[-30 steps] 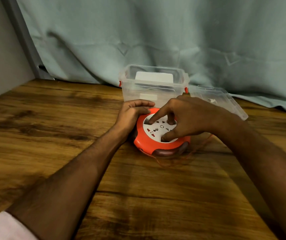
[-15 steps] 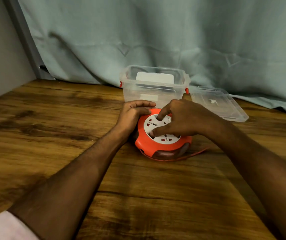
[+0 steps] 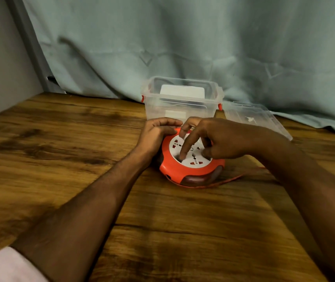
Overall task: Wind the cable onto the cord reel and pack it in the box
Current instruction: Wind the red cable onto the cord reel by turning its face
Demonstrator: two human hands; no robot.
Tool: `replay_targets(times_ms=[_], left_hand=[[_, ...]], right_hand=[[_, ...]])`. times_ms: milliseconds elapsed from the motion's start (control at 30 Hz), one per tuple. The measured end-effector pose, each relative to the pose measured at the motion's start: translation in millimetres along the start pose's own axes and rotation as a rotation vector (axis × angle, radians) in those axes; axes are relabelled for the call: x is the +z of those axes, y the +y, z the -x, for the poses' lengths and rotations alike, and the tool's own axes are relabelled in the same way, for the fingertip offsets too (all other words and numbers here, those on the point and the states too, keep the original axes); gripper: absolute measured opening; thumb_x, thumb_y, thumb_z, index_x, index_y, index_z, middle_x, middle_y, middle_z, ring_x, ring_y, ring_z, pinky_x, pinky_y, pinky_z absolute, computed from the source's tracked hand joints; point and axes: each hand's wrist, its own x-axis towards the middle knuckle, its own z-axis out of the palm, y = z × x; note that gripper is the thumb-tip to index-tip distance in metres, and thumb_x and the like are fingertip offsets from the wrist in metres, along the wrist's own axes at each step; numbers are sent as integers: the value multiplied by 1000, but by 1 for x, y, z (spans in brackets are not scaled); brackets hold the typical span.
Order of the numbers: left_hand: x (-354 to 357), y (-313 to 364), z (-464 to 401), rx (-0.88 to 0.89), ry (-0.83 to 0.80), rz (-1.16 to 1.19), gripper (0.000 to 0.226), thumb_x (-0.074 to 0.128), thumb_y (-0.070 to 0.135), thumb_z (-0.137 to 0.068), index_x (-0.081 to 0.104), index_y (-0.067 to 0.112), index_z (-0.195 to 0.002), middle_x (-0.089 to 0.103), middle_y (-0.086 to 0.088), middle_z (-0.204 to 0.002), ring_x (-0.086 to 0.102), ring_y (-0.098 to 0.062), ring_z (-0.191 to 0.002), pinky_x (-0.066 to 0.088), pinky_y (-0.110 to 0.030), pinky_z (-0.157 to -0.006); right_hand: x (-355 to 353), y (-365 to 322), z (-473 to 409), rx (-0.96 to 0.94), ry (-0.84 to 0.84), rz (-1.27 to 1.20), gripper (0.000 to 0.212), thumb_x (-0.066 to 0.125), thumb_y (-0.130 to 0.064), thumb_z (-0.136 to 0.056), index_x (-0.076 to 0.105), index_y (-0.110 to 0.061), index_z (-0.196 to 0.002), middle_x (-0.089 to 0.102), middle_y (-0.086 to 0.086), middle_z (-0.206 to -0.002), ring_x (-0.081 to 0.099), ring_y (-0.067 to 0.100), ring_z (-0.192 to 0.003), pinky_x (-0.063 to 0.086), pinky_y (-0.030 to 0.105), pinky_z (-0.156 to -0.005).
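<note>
An orange cord reel [image 3: 191, 169] with a white socket face lies flat on the wooden table [image 3: 81, 159]. My left hand [image 3: 156, 135] grips its left rim. My right hand [image 3: 213, 139] rests on top, the index finger pressed into a recess in the white centre disc. A thin orange cable [image 3: 229, 180] trails from the reel's front to the right, under my right forearm. Just behind the reel stands the clear plastic box [image 3: 180, 102], open, with red clips and a white label.
The clear lid [image 3: 258, 119] lies flat to the right of the box. A pale blue-green curtain [image 3: 182, 47] hangs along the table's back edge. A grey wall [image 3: 0, 58] closes the left side.
My right index finger has swung around the white disc from its far side to its near left, turning it. The loose cable loop in front of the reel has drawn in tighter.
</note>
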Motion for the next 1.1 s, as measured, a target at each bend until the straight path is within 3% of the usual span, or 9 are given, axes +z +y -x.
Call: replay_targets(times_ms=[167,367,500,600,733,833,900,1000,1100], left_hand=[[-2,-2,-2,5,-5,-20,30,53,-11,-81,73,-1,-102,73,-21,-99,69,-28,-84,58,-32,-74],[-2,-2,-2,9,-11,-14,31,55,-10,-81,72,-4,-106,72,-26,-106,70,-28,-87,60,-31,-75],[-2,-1,-1,12,-23,-13,32,54,-10,-81,71,-6,-108,73,-23,-102,71,-25,-82,60,-29,-70],[-2,1,1,18,-24,-11,32,54,-11,-82,70,-7,-110,72,-24,-104,71,-25,-82,61,-29,-71],[-1,2,2,18,-22,-3,32,53,-12,-82,69,-8,-110,72,-23,-99,71,-23,-79,61,-28,-70],[-1,2,2,20,-8,-1,33,53,-13,-81,70,-6,-109,72,-21,-95,70,-25,-79,60,-29,-70],[0,2,2,24,2,-5,33,53,-12,-81,71,-5,-108,72,-21,-93,69,-27,-81,59,-31,-72],[0,1,2,35,18,-15,33,54,-12,-81,71,-6,-108,72,-26,-99,69,-31,-87,58,-35,-78],[0,2,2,43,36,-8,32,54,-12,-81,71,-7,-108,70,-31,-103,68,-34,-88,57,-38,-82]], right_hand=[[3,-1,0,77,-45,17,67,71,-4,-86,65,-63,-116,47,-14,-149,40,-35,-77,41,17,-68],[2,-7,1,119,-37,25,72,71,-3,-80,64,-67,-113,50,-20,-129,54,9,-112,58,36,-83],[1,-12,1,119,-38,34,70,72,-9,-77,62,-68,-114,49,-20,-118,53,11,-111,56,39,-87],[1,-12,0,113,-38,43,68,73,-13,-77,61,-67,-118,51,-17,-123,52,9,-114,55,37,-90],[1,-11,1,109,-45,76,65,77,-24,-78,58,-67,-122,53,-16,-121,52,7,-110,52,32,-88],[1,-11,1,104,-5,137,61,78,-42,-75,55,-67,-126,60,-15,-115,55,5,-102,52,34,-85],[2,-10,1,104,56,191,61,77,-56,-72,55,-67,-127,62,-19,-95,55,1,-88,51,36,-79],[5,-9,-2,108,189,249,62,74,-73,-64,63,-59,-124,45,-27,-69,44,-4,-70,41,32,-68],[10,-11,-5,185,257,255,72,66,-84,-58,69,-50,-121,57,-21,-86,46,4,-79,43,32,-69]])
